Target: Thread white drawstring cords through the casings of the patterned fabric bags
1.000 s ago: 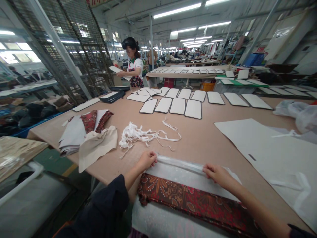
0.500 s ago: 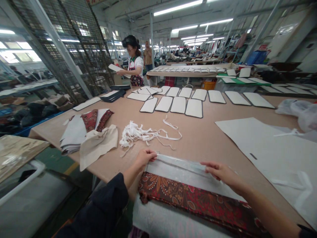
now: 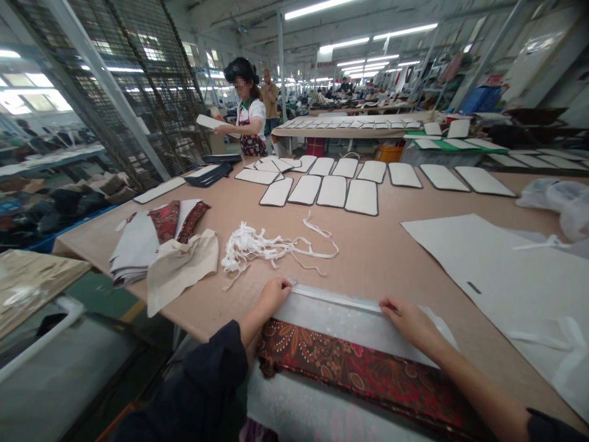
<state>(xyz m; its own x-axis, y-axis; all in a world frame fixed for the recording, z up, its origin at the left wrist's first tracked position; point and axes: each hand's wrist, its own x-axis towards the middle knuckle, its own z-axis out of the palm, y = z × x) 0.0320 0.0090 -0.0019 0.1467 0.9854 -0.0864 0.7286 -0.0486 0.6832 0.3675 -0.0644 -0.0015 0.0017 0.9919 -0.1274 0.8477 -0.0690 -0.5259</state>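
A white fabric piece with a folded far edge lies at the near edge of the brown table, over a red and brown patterned fabric. My left hand pinches the left end of the folded edge, fingers closed. Near the fold's right end, my right hand presses on the white fabric with its fingers together. A heap of white strips lies just beyond my left hand.
A stack of fabric pieces sits at the left. Rows of white padded panels cover the far table. A large white sheet lies at the right. A person holding a panel stands at the far end.
The raised folded edge has been laid down flat on the table. Both hands have stayed at its two ends, shifting only slightly.
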